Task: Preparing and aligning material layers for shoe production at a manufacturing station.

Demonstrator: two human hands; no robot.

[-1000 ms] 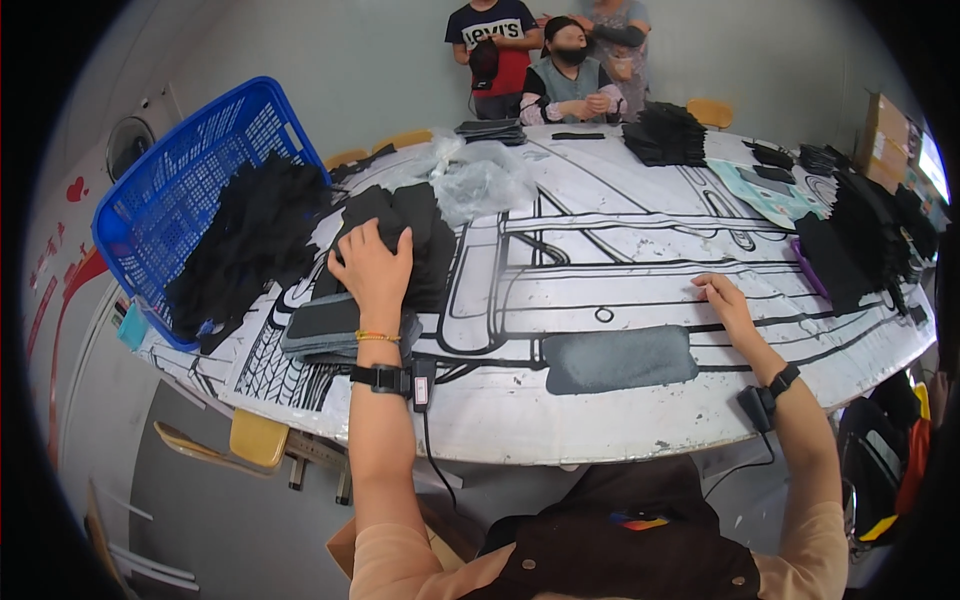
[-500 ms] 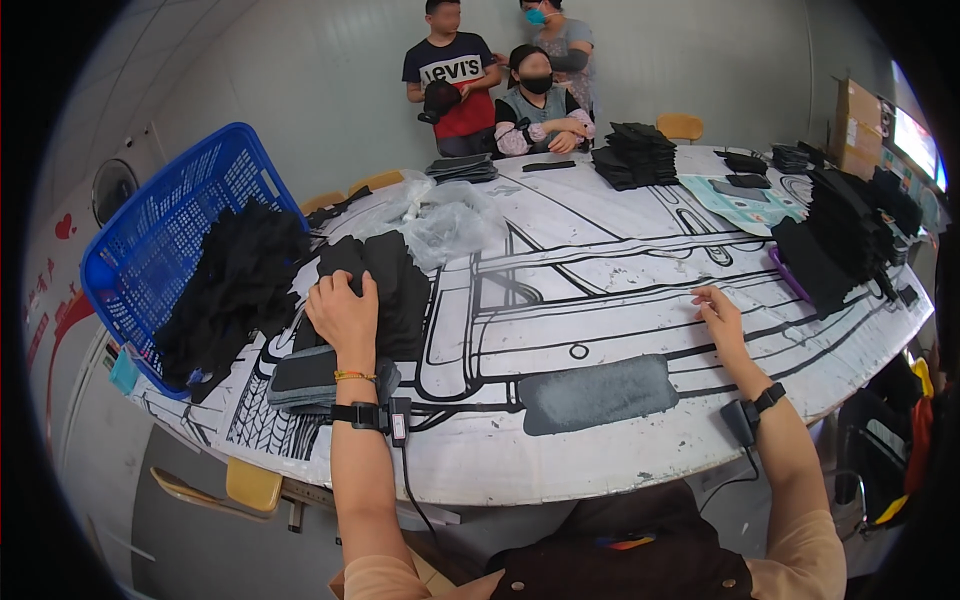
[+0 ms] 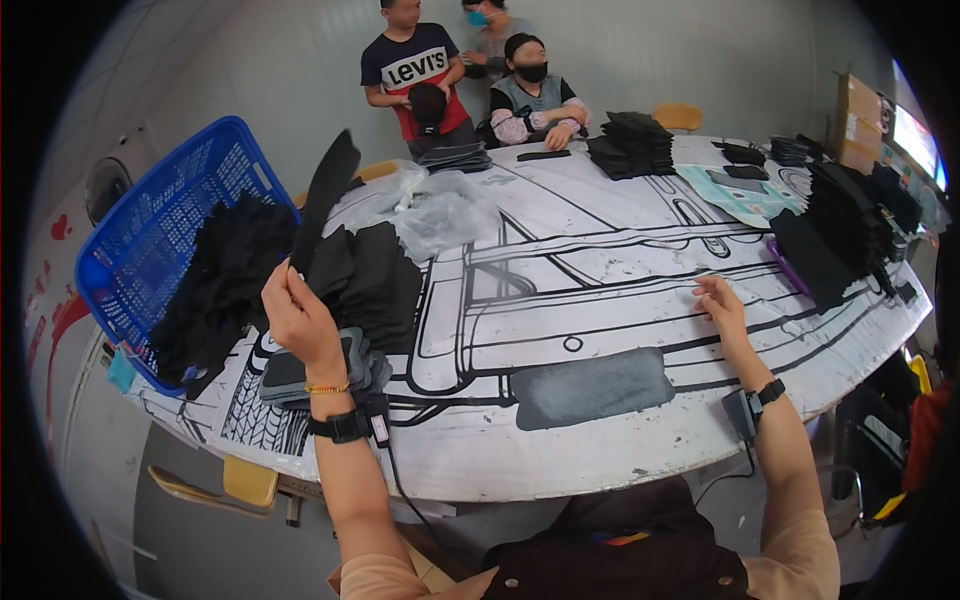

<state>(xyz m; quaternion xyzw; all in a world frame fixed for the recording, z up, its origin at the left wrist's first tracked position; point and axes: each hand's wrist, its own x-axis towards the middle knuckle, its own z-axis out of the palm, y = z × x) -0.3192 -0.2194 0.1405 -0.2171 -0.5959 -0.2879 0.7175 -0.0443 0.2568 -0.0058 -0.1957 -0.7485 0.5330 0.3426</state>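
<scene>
My left hand (image 3: 303,318) pinches the lower end of a thin black fabric piece (image 3: 328,190) and holds it upright, raised above the table. Just beyond that hand lie stacked black fabric pieces (image 3: 378,285). Beneath my left wrist sits a small pile of grey-edged dark pieces (image 3: 287,380). My right hand (image 3: 722,312) hovers over the right part of the table, its fingers loosely curled apart and nothing in them. In front of me is a flat grey rectangle with dark edges (image 3: 595,390); whether it is a loose piece I cannot make out.
A tilted blue basket (image 3: 100,262) stands at the left, with a black fabric heap (image 3: 225,270) spilling out. A clear plastic bag (image 3: 440,212) lies beyond the stacks. More black stacks (image 3: 632,145) stand at the far side and right, near a purple-edged item (image 3: 787,262). Three people are across the table.
My left hand has lifted a black fabric piece off the stack and moved it left and toward me. My right hand has barely moved. The view has shifted slightly.
</scene>
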